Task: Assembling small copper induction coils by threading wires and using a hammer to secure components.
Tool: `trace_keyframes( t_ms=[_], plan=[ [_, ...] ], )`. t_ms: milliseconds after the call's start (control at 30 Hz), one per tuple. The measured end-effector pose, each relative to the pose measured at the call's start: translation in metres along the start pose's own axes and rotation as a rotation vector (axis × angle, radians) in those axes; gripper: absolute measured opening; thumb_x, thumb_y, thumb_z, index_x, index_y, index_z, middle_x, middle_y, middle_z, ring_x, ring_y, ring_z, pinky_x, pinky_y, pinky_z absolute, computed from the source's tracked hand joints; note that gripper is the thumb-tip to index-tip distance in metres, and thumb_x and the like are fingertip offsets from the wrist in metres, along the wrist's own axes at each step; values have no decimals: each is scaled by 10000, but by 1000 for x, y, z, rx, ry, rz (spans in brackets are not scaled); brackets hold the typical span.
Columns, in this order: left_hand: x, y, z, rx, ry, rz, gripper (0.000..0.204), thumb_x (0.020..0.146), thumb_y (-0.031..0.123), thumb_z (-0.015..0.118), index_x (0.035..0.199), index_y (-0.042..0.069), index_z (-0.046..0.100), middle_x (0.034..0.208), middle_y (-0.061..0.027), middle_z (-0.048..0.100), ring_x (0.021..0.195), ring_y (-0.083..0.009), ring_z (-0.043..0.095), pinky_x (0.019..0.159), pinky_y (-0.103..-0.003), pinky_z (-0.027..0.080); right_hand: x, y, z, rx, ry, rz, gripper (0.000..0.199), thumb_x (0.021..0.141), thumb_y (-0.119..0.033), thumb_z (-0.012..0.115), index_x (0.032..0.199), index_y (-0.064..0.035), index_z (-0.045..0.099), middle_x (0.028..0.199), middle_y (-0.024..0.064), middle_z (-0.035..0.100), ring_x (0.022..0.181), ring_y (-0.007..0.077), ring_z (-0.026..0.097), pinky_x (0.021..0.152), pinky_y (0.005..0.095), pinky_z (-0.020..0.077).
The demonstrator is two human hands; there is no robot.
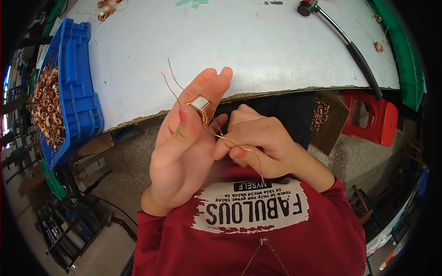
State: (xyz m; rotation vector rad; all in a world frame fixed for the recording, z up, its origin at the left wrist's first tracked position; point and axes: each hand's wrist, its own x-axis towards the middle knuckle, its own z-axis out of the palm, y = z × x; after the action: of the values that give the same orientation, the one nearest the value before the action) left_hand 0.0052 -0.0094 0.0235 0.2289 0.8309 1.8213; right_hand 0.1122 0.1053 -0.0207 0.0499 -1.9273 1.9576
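My left hand (184, 133) holds a small coil (201, 106) between thumb and fingers, in front of the table's near edge. Copper wire is wound round the coil's pale core. Two loose wire ends stick up from it past my fingers, toward the far left. On the other side, copper wire leads (222, 136) run down to my right hand (260, 142). The thumb and index finger there pinch the wire, and its tip pokes out below them. Part of the coil is hidden behind my left thumb.
Many wound coils (48, 108) fill a blue bin (78, 92) at left. A hammer (343, 37) lies on the white table (258, 50), its black handle over the edge. At right are a red stool (384, 122), a cardboard box (332, 120) of copper coils and a green tray (405, 64).
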Motion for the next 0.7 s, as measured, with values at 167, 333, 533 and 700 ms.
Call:
trace_keyframes(
  t_ms=[167,333,533,700],
  plan=[
    [-6,-1,-5,104,96,-46,490,976,219,472,1395,32,300,1415,-149,416,1292,-191,348,989,-317,292,-4,-5,-34,-441,91,62,121,711,-3,583,759,-66,674,597,4,523,552,166,352,612,273,360],
    [0,-6,-7,181,67,21,413,954,167,511,1320,36,369,1355,-155,482,1339,-201,313,1024,-308,264,6,-23,-36,-1035,103,-351,124,692,22,599,767,-64,649,591,-5,487,538,161,352,543,283,336],
    [11,-4,-5,216,108,197,346,933,106,549,1241,39,406,1269,-175,549,1381,-232,276,1074,-324,243,-3,-1,-13,-927,153,-427,96,730,-4,619,817,-33,647,612,4,488,563,167,377,566,285,352],
    [21,-7,-4,149,106,258,334,925,37,550,1224,23,401,1247,-213,552,1295,-269,418,1067,-343,319,1,-10,-28,-935,31,-357,155,751,-47,648,903,-22,639,743,30,525,643,165,416,618,274,378]
  ],
)
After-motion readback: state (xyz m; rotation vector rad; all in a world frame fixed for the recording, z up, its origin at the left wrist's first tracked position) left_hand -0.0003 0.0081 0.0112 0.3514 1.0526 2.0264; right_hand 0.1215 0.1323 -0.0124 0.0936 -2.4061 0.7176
